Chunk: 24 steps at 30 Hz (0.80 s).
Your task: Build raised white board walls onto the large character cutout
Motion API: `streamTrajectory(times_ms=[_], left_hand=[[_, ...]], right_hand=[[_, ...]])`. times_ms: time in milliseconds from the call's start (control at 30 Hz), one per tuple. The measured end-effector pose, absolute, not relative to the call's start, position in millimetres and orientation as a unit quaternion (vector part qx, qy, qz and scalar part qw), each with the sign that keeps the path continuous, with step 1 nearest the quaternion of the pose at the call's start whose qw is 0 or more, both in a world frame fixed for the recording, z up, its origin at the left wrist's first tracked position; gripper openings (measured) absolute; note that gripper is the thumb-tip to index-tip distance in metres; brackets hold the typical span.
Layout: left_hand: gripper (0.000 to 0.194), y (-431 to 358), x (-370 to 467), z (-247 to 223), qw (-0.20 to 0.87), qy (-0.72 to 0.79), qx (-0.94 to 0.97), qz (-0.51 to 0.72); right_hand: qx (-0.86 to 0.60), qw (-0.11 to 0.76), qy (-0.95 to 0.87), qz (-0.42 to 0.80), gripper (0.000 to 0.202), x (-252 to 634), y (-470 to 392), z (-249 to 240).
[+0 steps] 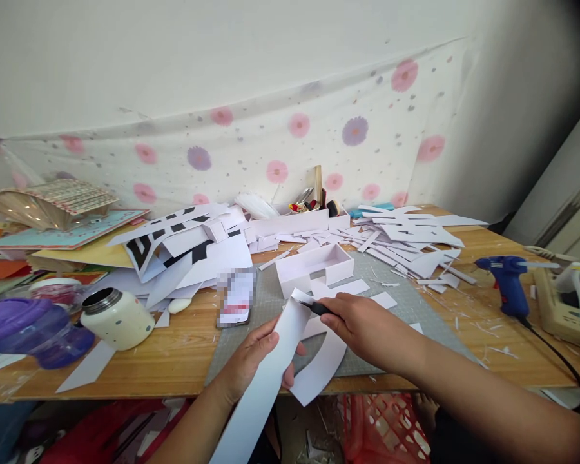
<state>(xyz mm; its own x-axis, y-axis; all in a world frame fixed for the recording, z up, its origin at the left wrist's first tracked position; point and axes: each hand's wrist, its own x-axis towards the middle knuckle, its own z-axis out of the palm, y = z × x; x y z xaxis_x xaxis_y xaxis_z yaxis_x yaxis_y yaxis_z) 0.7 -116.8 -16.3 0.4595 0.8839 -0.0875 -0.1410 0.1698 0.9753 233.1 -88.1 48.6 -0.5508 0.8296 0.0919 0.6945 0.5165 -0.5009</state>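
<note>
left hand (pixel 257 347) has the long, flat white card strip (pixel 267 380) pinched, thumb in front, fingers behind, slanting over the near edge of the wooden desk (pixel 174 361)! right hand (pixel 355 320), fingers curled together around a slim black-handled tool (pixel 319 309), its tip right at the strip's upper end! just beyond, an open white rectangular card box (pixel 338 272) sits on the grey cutting mat (pixel 418 306); far right, a blue plastic glue gun (pixel 507 283)!

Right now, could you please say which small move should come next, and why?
Probably draw the black-handled tool across the long white card strip, since the right hand has its tip at the strip's far end and the left hand supports the strip.
</note>
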Motion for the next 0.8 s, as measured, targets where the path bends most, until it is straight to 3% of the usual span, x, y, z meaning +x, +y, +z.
streamTrajectory(times_ms=[433, 800], left_hand=[[0.041, -117.6, -3.3, -23.8, 0.692, 0.337, 0.494, 0.404], [0.049, -119.7, -1.5, -20.2, 0.693, 0.347, 0.475, 0.416]], right_hand=[[-0.452, 0.133, -0.861, 0.192, 0.029, 233.8, -87.6, 48.7], [-0.459, 0.114, -0.861, 0.186, 0.029, 236.4, -89.7, 51.9]])
